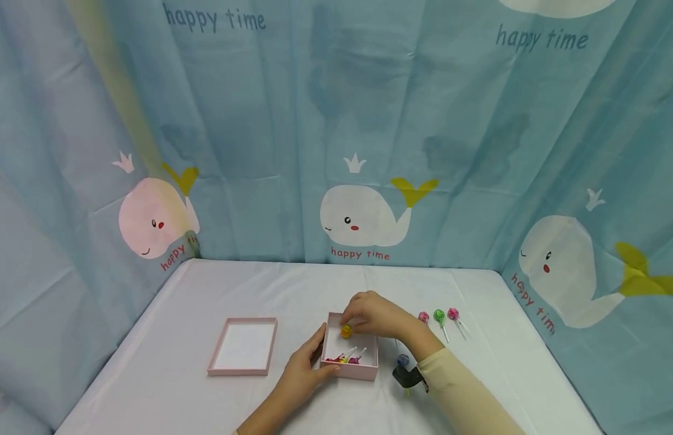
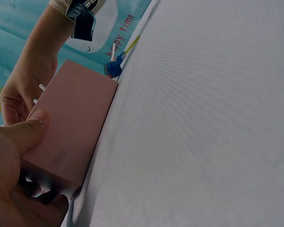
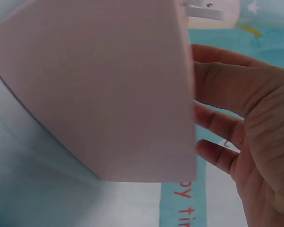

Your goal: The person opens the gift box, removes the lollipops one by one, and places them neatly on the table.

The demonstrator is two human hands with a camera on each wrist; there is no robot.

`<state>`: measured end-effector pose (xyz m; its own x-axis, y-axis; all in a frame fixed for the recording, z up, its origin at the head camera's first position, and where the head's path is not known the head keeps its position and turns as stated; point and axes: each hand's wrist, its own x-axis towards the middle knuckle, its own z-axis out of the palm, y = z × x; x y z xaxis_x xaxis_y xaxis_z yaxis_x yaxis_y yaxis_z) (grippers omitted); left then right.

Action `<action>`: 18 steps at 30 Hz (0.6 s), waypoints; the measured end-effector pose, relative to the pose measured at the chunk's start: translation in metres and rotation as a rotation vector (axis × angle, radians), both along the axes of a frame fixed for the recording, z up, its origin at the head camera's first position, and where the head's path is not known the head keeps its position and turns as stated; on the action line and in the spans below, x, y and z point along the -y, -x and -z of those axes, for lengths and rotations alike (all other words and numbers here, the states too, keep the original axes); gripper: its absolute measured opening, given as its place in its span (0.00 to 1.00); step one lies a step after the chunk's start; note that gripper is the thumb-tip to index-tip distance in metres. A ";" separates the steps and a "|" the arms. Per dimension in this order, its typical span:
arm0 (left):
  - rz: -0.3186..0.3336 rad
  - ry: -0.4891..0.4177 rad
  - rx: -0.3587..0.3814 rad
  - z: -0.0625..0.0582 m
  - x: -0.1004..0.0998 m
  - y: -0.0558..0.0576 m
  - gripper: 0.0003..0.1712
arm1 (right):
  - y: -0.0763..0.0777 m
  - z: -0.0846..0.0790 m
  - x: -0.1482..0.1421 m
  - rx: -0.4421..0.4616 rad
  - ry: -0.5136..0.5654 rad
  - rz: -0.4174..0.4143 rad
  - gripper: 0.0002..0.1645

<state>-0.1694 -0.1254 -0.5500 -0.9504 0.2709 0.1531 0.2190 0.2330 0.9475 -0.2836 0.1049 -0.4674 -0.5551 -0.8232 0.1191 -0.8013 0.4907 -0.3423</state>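
White tablecloth: left hand grips pink box; right hand, above, pinches yellow lollipop.
Likely light, hard; grip hidden stick.

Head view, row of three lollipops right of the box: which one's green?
The middle lollipop; the left lollipop and right lollipop are both pink.

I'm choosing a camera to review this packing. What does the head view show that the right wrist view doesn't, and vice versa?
Only the head view shows the lid left of the box, the left hand gripping the box, the yellow lollipop, and the green lollipop and blue lollipop on the table.

Only the right wrist view shows the palm side of the right hand.

Both show the box, the right hand and part of the whale curtain.
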 end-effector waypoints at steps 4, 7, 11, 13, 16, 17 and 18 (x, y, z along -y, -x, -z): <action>-0.001 0.002 0.001 0.000 0.001 0.000 0.58 | -0.002 0.007 0.002 -0.010 -0.035 0.010 0.15; -0.001 0.004 0.000 0.000 0.001 0.000 0.58 | -0.002 0.011 0.004 -0.065 -0.062 -0.005 0.16; -0.002 0.018 -0.004 0.000 0.001 0.000 0.58 | -0.002 0.016 0.007 -0.134 -0.091 -0.029 0.15; -0.004 0.025 -0.009 0.000 0.001 0.001 0.57 | -0.001 0.019 0.008 -0.154 -0.101 -0.034 0.15; -0.010 0.032 -0.012 0.000 0.001 0.001 0.57 | 0.000 0.023 0.010 -0.166 -0.110 -0.034 0.14; -0.011 0.034 -0.011 0.000 0.001 0.001 0.57 | 0.000 0.025 0.010 -0.169 -0.114 -0.033 0.13; -0.012 0.033 -0.010 0.000 0.001 0.001 0.57 | 0.000 0.026 0.011 -0.170 -0.117 -0.031 0.13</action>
<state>-0.1701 -0.1266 -0.5495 -0.9519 0.2649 0.1540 0.2259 0.2667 0.9369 -0.2834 0.0937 -0.4931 -0.5098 -0.8531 0.1110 -0.8577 0.4939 -0.1430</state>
